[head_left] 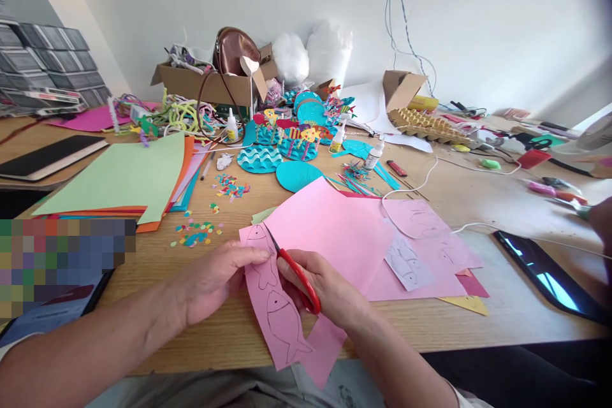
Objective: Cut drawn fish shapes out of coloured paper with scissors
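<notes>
My left hand [215, 280] pinches the left edge of a pink paper strip [262, 317], thumb on top near a drawn fish. Two fish outlines are on the strip, one above the other. In my right hand [318, 284] is a pair of red-handled scissors [303, 280], its blades pointing up and left beside the upper fish's outline. My fingers partly hide the handles. A larger pink sheet [325, 223] lies behind the scissors, and another pink piece [325, 347] hangs below my right hand over the table edge.
Green and orange paper sheets [119, 178] are stacked at left. Paper confetti [196, 234] lies near my left hand. Teal paper discs [299, 176] and glue bottles [374, 154] stand further back. A phone [545, 277] and white cable [423, 191] are at right.
</notes>
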The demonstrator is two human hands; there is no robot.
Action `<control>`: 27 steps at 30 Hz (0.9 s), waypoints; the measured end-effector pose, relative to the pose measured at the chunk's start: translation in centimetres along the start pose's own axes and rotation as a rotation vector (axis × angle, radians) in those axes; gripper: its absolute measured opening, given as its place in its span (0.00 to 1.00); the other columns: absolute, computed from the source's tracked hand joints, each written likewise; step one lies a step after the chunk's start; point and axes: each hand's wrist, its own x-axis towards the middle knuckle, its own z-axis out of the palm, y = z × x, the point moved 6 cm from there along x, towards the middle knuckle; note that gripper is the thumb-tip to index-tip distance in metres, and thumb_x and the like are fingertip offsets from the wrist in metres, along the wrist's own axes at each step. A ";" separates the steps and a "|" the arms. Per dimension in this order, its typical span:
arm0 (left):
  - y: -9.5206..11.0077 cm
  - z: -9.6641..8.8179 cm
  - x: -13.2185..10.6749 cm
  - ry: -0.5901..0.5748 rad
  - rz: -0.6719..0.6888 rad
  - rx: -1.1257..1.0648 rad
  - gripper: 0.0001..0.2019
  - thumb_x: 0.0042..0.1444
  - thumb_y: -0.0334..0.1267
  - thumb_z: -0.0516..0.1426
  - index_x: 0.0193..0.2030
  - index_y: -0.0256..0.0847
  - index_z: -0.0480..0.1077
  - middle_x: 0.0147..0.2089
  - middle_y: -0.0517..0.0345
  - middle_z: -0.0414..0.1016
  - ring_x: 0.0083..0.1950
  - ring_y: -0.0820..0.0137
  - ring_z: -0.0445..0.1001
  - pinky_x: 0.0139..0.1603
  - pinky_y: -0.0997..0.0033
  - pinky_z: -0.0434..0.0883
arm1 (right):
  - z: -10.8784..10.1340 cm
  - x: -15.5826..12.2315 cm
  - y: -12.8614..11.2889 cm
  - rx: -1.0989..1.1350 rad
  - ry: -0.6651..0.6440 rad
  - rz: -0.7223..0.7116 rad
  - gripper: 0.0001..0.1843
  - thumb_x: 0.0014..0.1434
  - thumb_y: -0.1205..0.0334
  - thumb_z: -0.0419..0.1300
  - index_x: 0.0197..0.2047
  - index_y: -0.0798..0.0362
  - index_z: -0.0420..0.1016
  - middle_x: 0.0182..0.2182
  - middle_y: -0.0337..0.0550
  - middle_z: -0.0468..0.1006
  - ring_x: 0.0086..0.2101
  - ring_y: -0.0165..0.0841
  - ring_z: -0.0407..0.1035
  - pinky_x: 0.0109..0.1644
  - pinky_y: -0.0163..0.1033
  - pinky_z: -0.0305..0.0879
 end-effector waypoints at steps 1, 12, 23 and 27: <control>-0.1 0.0 0.0 -0.007 -0.007 0.005 0.06 0.47 0.33 0.59 0.29 0.34 0.77 0.29 0.52 0.80 0.32 0.66 0.76 0.36 0.69 0.72 | 0.0 0.1 0.0 0.002 -0.001 0.000 0.22 0.61 0.49 0.51 0.21 0.54 0.58 0.15 0.32 0.60 0.16 0.22 0.54 0.18 0.28 0.49; 2.0 -1.3 -1.4 0.108 0.242 -0.191 0.03 0.51 0.32 0.59 0.31 0.38 0.75 0.30 0.58 0.77 0.31 0.72 0.73 0.32 0.74 0.72 | -1.3 -1.1 -1.7 -0.057 0.222 -0.126 0.20 0.55 0.44 0.57 0.28 0.54 0.62 0.22 0.32 0.58 0.24 0.25 0.51 0.26 0.31 0.49; 1.3 -2.8 -3.4 0.129 0.382 -0.183 0.04 0.48 0.35 0.63 0.31 0.38 0.73 0.27 0.62 0.73 0.26 0.77 0.68 0.20 0.81 0.65 | -1.0 -1.7 -1.5 0.062 0.218 -0.128 0.18 0.43 0.57 0.68 0.30 0.52 0.61 0.22 0.29 0.58 0.23 0.24 0.51 0.25 0.31 0.48; 1.1 -3.5 -4.0 0.202 0.405 -0.219 0.08 0.43 0.34 0.65 0.30 0.37 0.73 0.27 0.62 0.74 0.26 0.76 0.69 0.20 0.80 0.69 | -1.6 -1.8 -2.8 -0.053 0.300 -0.151 0.15 0.48 0.54 0.64 0.30 0.53 0.63 0.22 0.31 0.61 0.23 0.26 0.55 0.26 0.32 0.51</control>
